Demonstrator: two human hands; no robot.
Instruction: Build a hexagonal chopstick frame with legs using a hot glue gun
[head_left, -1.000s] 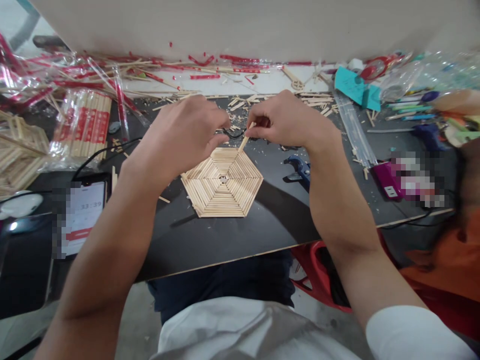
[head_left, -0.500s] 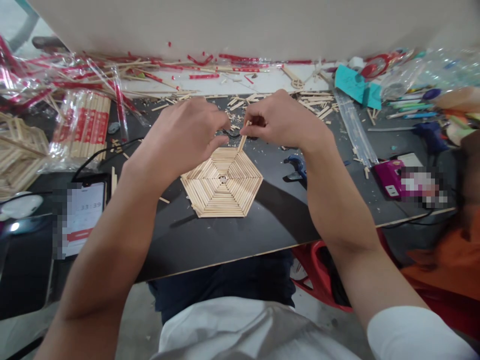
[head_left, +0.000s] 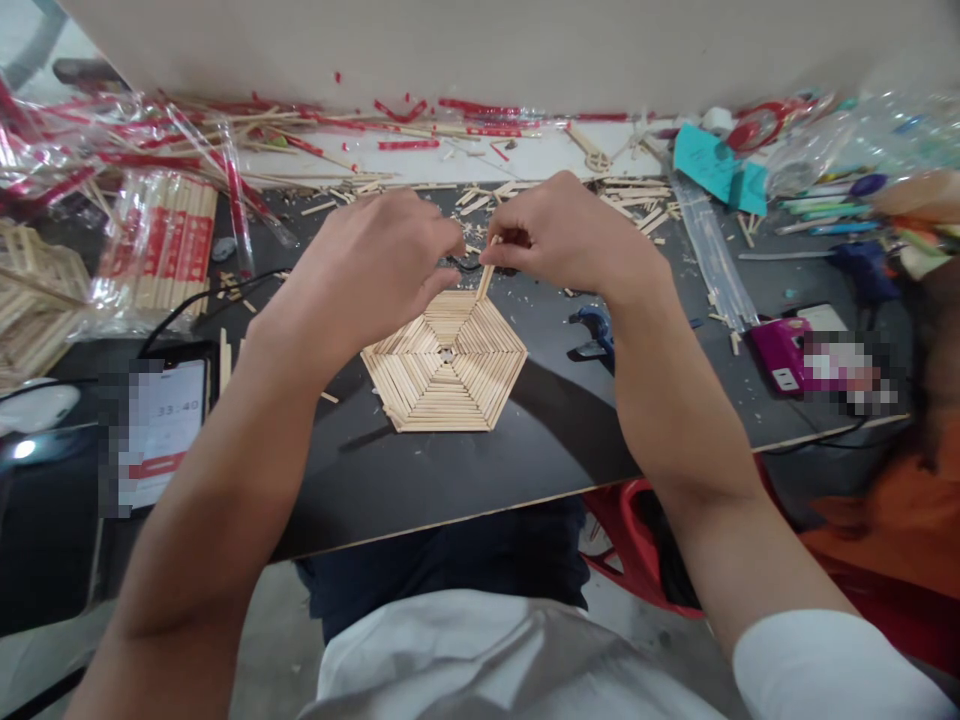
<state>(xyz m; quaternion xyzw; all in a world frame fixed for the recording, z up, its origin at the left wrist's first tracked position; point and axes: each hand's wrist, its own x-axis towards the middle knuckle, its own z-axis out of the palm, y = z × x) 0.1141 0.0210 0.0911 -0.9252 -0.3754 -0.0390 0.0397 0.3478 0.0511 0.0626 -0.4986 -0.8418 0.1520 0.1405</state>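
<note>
A hexagonal panel of thin wooden sticks lies on the dark table, with a small hole at its centre. My right hand pinches the upper end of a short wooden stick, which stands tilted at the panel's upper right corner. Over the upper left part of the panel is my left hand, its thumb and index finger apart with nothing seen between them. The other fingers of my left hand are hidden beneath it.
A phone and wrapped stick bundles are at the left, near another stick structure. Stick scraps lie behind my hands. Blue pliers-like tool, purple box and glue gun are at the right.
The view has shifted very slightly. My right hand still pinches the stick at the same corner, and my left hand has barely moved.
</note>
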